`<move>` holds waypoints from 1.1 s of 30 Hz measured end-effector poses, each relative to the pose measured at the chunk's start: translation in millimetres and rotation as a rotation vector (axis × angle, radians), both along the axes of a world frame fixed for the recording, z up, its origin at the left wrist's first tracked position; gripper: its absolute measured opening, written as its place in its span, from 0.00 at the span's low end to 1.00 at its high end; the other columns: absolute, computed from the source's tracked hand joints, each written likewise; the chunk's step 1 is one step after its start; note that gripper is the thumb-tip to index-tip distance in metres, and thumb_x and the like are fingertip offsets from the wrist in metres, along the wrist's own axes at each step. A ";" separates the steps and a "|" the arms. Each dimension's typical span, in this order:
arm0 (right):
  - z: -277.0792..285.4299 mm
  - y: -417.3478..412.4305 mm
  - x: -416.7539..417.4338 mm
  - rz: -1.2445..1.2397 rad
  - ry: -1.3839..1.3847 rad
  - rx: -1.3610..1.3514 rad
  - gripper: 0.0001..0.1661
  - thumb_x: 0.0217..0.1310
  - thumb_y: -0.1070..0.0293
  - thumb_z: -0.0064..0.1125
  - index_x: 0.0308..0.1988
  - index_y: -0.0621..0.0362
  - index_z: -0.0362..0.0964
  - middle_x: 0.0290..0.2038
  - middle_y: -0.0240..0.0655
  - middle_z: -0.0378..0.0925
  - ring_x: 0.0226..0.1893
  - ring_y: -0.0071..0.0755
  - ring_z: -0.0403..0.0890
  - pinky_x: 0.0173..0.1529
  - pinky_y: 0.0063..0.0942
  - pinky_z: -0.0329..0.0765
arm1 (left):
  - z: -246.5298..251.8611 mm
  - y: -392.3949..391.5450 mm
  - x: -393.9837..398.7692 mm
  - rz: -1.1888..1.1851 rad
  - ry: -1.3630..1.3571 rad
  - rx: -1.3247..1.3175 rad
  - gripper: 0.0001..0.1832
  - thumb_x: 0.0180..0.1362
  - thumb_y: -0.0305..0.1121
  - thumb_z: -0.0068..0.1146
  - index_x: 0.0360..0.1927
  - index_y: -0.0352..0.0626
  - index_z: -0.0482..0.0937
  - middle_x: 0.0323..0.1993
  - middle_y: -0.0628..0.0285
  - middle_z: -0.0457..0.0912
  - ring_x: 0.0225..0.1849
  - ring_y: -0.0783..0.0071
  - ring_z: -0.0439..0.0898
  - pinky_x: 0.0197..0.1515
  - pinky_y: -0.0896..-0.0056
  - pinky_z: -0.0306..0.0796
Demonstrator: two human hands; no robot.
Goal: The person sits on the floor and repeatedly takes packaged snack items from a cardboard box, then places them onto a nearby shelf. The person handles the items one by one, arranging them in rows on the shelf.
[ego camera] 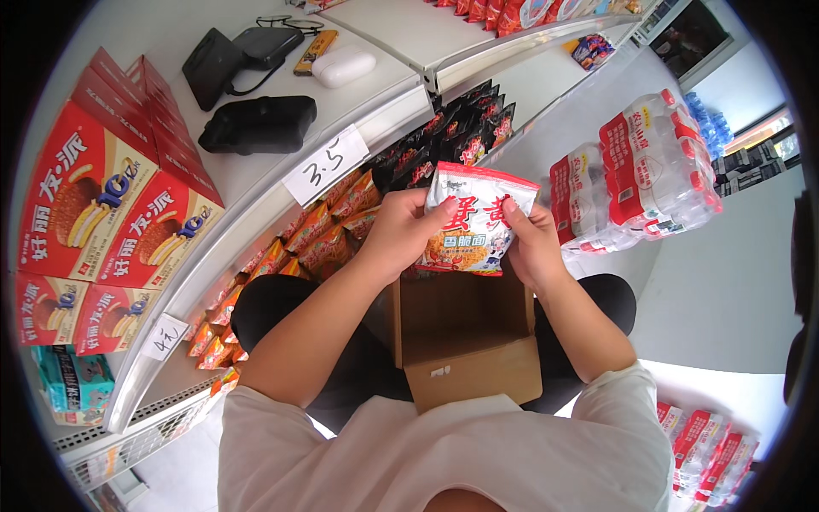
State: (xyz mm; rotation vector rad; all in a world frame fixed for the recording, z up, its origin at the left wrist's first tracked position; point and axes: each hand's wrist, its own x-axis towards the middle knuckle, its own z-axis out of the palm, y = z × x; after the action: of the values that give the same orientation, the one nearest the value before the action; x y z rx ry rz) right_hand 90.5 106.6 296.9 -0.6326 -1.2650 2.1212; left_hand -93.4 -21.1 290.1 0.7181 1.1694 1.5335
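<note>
Between both hands I hold a red and white packet of crispy noodle snack, its printed front turned up towards me. My left hand grips its left side with the thumb on the front. On its right side, my right hand pinches it in the same way. Below the packet an open cardboard box stands between my knees, one flap folded out towards me. Its inside is partly hidden by the packet. Just beyond my left hand, black snack packets stand in rows on the lower shelf, beside orange snack packets.
The upper shelf edge curves along my left, with handwritten price cards. Red pie boxes, a black case and a white earbud case lie on it. Shrink-wrapped bottle packs stand on the floor at right.
</note>
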 end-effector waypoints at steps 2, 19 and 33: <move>0.2 2.7 0.2 -0.011 0.020 -0.013 0.14 0.75 0.65 0.61 0.50 0.64 0.82 0.48 0.36 0.87 0.48 0.26 0.84 0.56 0.31 0.78 | 1.6 2.9 -3.4 0.072 -0.013 0.002 0.13 0.73 0.35 0.57 0.48 0.34 0.84 0.40 0.65 0.86 0.39 0.82 0.82 0.41 0.76 0.76; 189.3 26.6 -75.1 0.481 -0.648 1.666 0.05 0.59 0.72 0.63 0.34 0.62 0.82 0.26 0.50 0.79 0.30 0.57 0.82 0.38 0.44 0.78 | 19.2 -9.1 -6.0 0.319 0.203 0.329 0.17 0.69 0.27 0.61 0.59 0.32 0.76 0.49 0.59 0.84 0.49 0.79 0.81 0.48 0.75 0.76; 281.7 103.9 -262.4 0.047 -0.332 1.626 0.11 0.65 0.71 0.61 0.42 0.68 0.82 0.28 0.43 0.86 0.29 0.31 0.86 0.36 0.33 0.81 | 2.0 5.6 -23.9 0.157 0.624 0.268 0.06 0.64 0.26 0.61 0.42 0.34 0.81 0.33 0.54 0.86 0.31 0.69 0.86 0.37 0.70 0.78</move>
State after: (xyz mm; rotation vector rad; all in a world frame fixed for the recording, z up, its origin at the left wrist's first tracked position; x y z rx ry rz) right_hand -171.9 210.5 578.5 -0.1530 -2.5272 0.4424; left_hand -117.3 -15.5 292.1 1.3807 1.5117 1.6684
